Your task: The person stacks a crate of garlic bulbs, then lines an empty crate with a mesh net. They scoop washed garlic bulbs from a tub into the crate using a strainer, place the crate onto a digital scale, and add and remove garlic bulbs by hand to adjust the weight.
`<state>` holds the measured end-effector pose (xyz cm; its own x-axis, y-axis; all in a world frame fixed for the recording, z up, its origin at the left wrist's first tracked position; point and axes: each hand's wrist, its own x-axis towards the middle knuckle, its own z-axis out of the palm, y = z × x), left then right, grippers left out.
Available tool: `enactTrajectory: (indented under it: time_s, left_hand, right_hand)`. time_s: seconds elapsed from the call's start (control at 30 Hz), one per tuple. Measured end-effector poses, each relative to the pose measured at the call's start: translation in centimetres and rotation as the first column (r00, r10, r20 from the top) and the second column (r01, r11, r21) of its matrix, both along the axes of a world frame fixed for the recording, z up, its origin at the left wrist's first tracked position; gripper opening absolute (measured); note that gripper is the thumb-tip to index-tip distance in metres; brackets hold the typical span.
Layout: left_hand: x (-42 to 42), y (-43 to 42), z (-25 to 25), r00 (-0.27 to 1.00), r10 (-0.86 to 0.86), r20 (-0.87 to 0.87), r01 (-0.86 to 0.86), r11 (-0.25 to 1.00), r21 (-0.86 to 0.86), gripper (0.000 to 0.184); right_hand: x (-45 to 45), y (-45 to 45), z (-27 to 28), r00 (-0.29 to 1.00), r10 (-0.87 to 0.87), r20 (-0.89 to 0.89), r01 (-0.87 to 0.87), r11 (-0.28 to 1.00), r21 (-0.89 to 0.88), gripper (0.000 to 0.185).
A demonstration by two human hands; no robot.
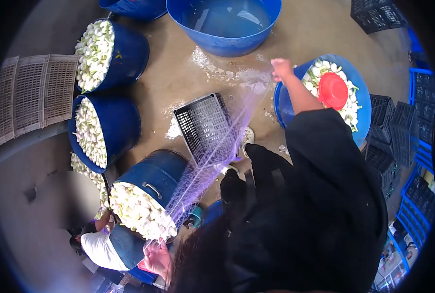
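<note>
A purple mesh net point(205, 163), partly blurred, is stretched at a slant between my two hands. My left hand point(157, 259) is closed on its lower end, beside a blue barrel point(156, 171) heaped with white bulbs point(139, 210). My right hand point(282, 71), arm stretched out, is closed at the net's upper end, near a blue tub point(361, 83) of green-stemmed white bulbs. On those bulbs lies a red bowl point(333, 91). Below the net, a black plastic crate point(202, 122) sits on the wet floor in front of my feet.
More barrels point(129, 56) of bulbs line the left, near a slatted panel point(37, 95). A large blue tub point(227, 41) holding water stands ahead. Black crates point(381, 117) are stacked at right. A person in a white top point(100, 251) bends at lower left.
</note>
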<state>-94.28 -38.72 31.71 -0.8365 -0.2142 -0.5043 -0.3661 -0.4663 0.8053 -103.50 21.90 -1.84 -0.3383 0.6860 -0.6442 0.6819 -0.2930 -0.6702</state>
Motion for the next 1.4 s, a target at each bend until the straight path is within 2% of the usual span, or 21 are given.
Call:
enactTrajectory:
  time_s: [0.07, 0.17, 0.2, 0.23, 0.27, 0.3, 0.33, 0.37, 0.43, 0.57, 0.67, 0.77, 0.8, 0.87, 0.93, 1.0, 1.07, 1.13, 1.2, 1.33, 1.4]
  left_hand:
    - [-1.4, -6.3, -5.8, 0.992, -0.117, 0.051, 0.095, 0.945, 0.313, 0.011]
    - [-7.4, -9.5, -14.6, 0.901, -0.005, 0.434, 0.094, 0.978, -0.185, 0.015]
    - [-9.6, -14.2, -19.9, 0.862, -0.105, 0.495, 0.236, 0.949, -0.209, 0.021]
    - [-12.9, -11.2, -22.3, 0.823, -0.292, 0.487, 0.504, 0.771, -0.389, 0.026]
    - [-15.7, -7.5, -25.3, 0.797, -0.308, 0.52, 0.593, 0.23, -0.772, 0.031]
    - [-18.7, -5.6, -30.0, 0.873, -0.185, 0.451, 0.468, 0.06, -0.882, 0.038]
    - [-21.2, -6.5, -34.9, 0.862, -0.323, 0.391, 0.368, -0.131, -0.921, 0.044]
    - [-23.8, -6.1, -39.3, 0.886, -0.285, 0.365, 0.349, -0.107, -0.931, 0.047]
    - [-28.5, -3.3, -46.3, 0.945, -0.246, 0.214, 0.201, -0.076, -0.977, 0.05]
    - [-36.1, 0.2, -57.0, 0.966, -0.14, 0.218, 0.233, 0.1, -0.967, 0.047]
    - [-39.9, -1.0, -66.1, 0.969, -0.106, 0.225, 0.247, 0.295, -0.923, 0.049]
    - [-42.9, -7.5, -75.7, 0.799, -0.074, 0.597, 0.6, 0.02, -0.8, 0.049]
    - [-39.4, -3.4, -72.8, 0.818, 0.056, 0.572, 0.543, 0.253, -0.801, 0.047]
    - [-37.9, -12.3, -79.2, 0.793, 0.031, 0.608, 0.601, 0.124, -0.79, 0.043]
    - [-32.9, -20.5, -82.2, 0.48, -0.244, 0.843, 0.63, -0.572, -0.525, 0.039]
    - [-23.6, -15.0, -76.8, 0.572, -0.456, 0.682, 0.769, 0.009, -0.639, 0.041]
    - [-17.3, -13.5, -74.6, 0.667, -0.416, 0.618, 0.729, 0.536, -0.426, 0.041]
    - [-14.0, -14.7, -73.6, 0.505, -0.463, 0.728, 0.839, 0.463, -0.287, 0.046]
    - [-11.8, -15.3, -71.7, 0.436, -0.539, 0.721, 0.861, 0.482, -0.16, 0.044]
    - [-9.2, -14.8, -66.1, 0.365, -0.73, 0.579, 0.83, 0.536, 0.153, 0.041]
    - [-7.7, -14.0, -63.2, 0.368, -0.81, 0.457, 0.783, 0.535, 0.318, 0.039]
  right_hand:
    - [1.8, -0.4, -5.7, 0.979, -0.201, -0.029, 0.184, 0.939, -0.289, 0.01]
    - [4.0, -2.6, -13.0, 0.941, -0.337, 0.021, 0.301, 0.81, -0.503, 0.015]
    - [4.2, -3.7, -14.7, 0.943, -0.331, 0.028, 0.299, 0.809, -0.506, 0.015]
    - [4.0, -4.7, -16.1, 0.986, -0.094, 0.135, 0.139, 0.916, -0.376, 0.02]
    - [3.9, -6.0, -18.1, 0.956, 0.123, 0.267, -0.05, 0.963, -0.265, 0.026]
    - [3.8, -7.4, -20.5, 0.953, 0.127, 0.274, -0.051, 0.962, -0.269, 0.026]
    - [3.3, -8.7, -23.2, 0.875, 0.411, 0.255, -0.414, 0.909, -0.044, 0.032]
    - [2.7, -10.1, -25.8, 0.701, 0.644, 0.305, -0.706, 0.686, 0.173, 0.038]
    - [0.1, -12.9, -27.9, 0.832, 0.54, 0.13, -0.554, 0.82, 0.142, 0.047]
    - [-7.2, -15.0, -26.8, 0.91, 0.376, -0.173, -0.412, 0.87, -0.272, 0.042]
    - [-9.5, -16.3, -32.6, 0.915, 0.336, -0.226, -0.394, 0.867, -0.306, 0.039]
    - [-8.1, -17.3, -38.6, 0.968, 0.121, -0.219, -0.234, 0.75, -0.619, 0.029]
    - [-5.7, -17.4, -41.0, 0.973, 0.121, -0.195, -0.218, 0.751, -0.623, 0.029]
    - [0.7, -17.6, -45.4, 0.984, 0.037, -0.173, -0.149, 0.705, -0.694, 0.024]
    - [8.2, -18.9, -45.8, 0.966, -0.164, -0.198, -0.051, 0.633, -0.773, 0.019]
    - [12.5, -21.6, -43.4, 0.906, -0.376, -0.195, 0.096, 0.63, -0.771, 0.02]
    - [12.0, -23.9, -39.7, 0.875, -0.433, -0.216, 0.096, 0.593, -0.799, 0.024]
    - [11.3, -24.5, -37.6, 0.963, 0.15, -0.224, -0.264, 0.696, -0.668, 0.026]
    - [11.5, -24.8, -36.3, 0.931, 0.307, -0.195, -0.36, 0.694, -0.624, 0.024]
    - [12.0, -26.4, -31.4, 0.912, 0.039, -0.408, -0.272, 0.801, -0.532, 0.026]
    - [13.3, -28.4, -29.3, 0.714, -0.447, -0.539, -0.241, 0.566, -0.788, 0.029]
